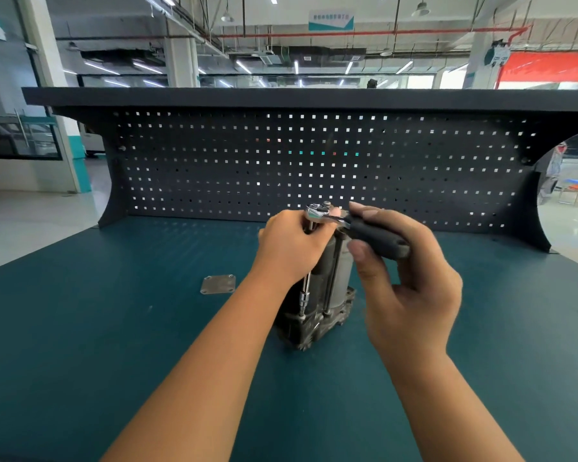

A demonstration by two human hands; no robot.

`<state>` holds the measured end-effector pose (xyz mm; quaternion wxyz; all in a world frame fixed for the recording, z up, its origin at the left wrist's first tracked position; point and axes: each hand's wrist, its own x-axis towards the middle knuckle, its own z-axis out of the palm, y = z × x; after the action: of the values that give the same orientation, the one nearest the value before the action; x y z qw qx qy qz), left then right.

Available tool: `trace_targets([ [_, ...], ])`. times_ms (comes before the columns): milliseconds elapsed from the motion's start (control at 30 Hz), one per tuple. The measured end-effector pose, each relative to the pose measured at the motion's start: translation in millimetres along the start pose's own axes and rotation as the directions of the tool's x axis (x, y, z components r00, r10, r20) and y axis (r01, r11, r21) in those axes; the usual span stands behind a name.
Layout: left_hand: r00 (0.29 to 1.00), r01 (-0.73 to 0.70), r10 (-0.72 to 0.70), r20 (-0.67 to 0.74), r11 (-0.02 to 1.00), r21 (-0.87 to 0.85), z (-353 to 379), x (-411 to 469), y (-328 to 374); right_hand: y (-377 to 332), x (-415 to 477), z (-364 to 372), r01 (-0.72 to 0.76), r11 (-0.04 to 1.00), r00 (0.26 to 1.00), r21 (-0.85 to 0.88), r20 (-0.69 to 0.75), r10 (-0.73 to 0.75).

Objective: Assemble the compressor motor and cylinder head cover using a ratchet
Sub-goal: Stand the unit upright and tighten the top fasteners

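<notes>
The grey compressor motor (339, 278) stands upright on its dark cast base (309, 326) in the middle of the bench. A ratchet (321, 211) sits above it, with a long extension bar (305, 295) running down the motor's left side to a bolt on the base. My left hand (289, 245) grips the ratchet head and the top of the extension. My right hand (404, 278) holds the black ratchet handle (379, 240) between thumb and fingers. A square metal cover plate (218, 284) lies flat to the left of the motor.
The teal bench mat (114, 328) spreads around the motor. A dark pegboard back panel (314, 161) with a shelf on top closes off the far edge. Behind it lies a workshop hall.
</notes>
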<state>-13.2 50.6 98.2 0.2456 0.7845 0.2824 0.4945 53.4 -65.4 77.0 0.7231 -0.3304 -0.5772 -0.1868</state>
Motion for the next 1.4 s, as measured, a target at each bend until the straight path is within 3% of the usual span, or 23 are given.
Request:
trace_targets([
  [200, 0.958, 0.056, -0.065, 0.278, 0.998, 0.041, -21.5, 7.3, -0.2, -6.8, 3.7, 2.6, 0.089, 0.984, 0.995, -0.156, 0.059, -0.08],
  [333, 0.922, -0.026, -0.013, 0.386, 0.995, 0.094, -30.0, 3.2, -1.3, -10.5, 3.6, 1.3, 0.088, 0.975, 0.995, -0.204, 0.057, -0.078],
  [433, 0.941, -0.122, 0.101, 0.324, 0.992, 0.044, -23.7, -5.1, -7.9, -13.9, 3.5, 3.5, 0.081, 0.972, 0.996, -0.219, 0.06, -0.07],
  [533, 0.978, -0.124, 0.124, 0.167, 0.992, -0.012, -13.7, -15.0, -14.8, -16.1, 2.3, 6.0, 0.089, 0.964, 0.995, -0.252, 0.061, -0.076],
  [633, 0.995, -0.064, 0.046, -0.086, 0.972, -0.226, -3.5, -25.7, -16.1, -15.5, 1.5, 5.5, 0.07, 0.968, 0.997, -0.241, 0.057, -0.057],
  [700, 0.984, -0.041, -0.028, -0.177, 0.926, -0.376, 2.6, -31.0, -15.4, -15.6, 1.6, 4.4, 0.056, 0.973, 0.997, -0.222, 0.056, -0.044],
  [933, 0.962, 0.013, -0.167, -0.215, 0.818, -0.575, 12.8, -31.3, -15.1, -13.4, 1.9, 1.3, 0.051, 0.98, 0.996, -0.19, 0.083, -0.036],
  [1000, 0.963, 0.046, -0.195, -0.188, 0.801, -0.596, 12.7, -30.3, -16.2, -8.6, 1.4, -3.2, -0.054, 0.997, 0.996, -0.05, 0.072, 0.058],
  [1067, 0.962, 0.074, -0.216, -0.166, 0.793, -0.605, 11.1, -29.5, -19.1, 1.6, 5.3, -10.8, -0.227, 0.953, 0.973, 0.2, 0.006, 0.231],
  [1167, 0.963, 0.094, -0.223, -0.154, 0.807, -0.583, 10.0, -29.1, -24.6, 30.2, 20.2, -18.4, -0.468, 0.726, 0.825, 0.504, -0.046, 0.564],
  [1267, 0.964, 0.079, -0.205, -0.17, 0.829, -0.554, 11.0, -29.0, -24.2, 61.6, 41.2, -11.7, -0.669, 0.499, 0.615, 0.551, 0.034, 0.788],
  [1300, 0.964, 0.075, -0.203, -0.173, 0.83, -0.553, 11.7, -28.3, -24.2, 67.8, 46.7, -9.2, -0.713, 0.451, 0.578, 0.537, 0.086, 0.812],
  [1333, 0.963, 0.074, -0.203, -0.176, 0.831, -0.551, 12.2, -27.7, -24.5, 71.4, 49.5, -8.5, -0.729, 0.431, 0.567, 0.532, 0.114, 0.816],
  [1400, 0.96, 0.073, -0.208, -0.187, 0.832, -0.55, 13.2, -28.7, -25.4, 68.9, 46.2, -10.7, -0.678, 0.488, 0.61, 0.55, 0.05, 0.791],
])
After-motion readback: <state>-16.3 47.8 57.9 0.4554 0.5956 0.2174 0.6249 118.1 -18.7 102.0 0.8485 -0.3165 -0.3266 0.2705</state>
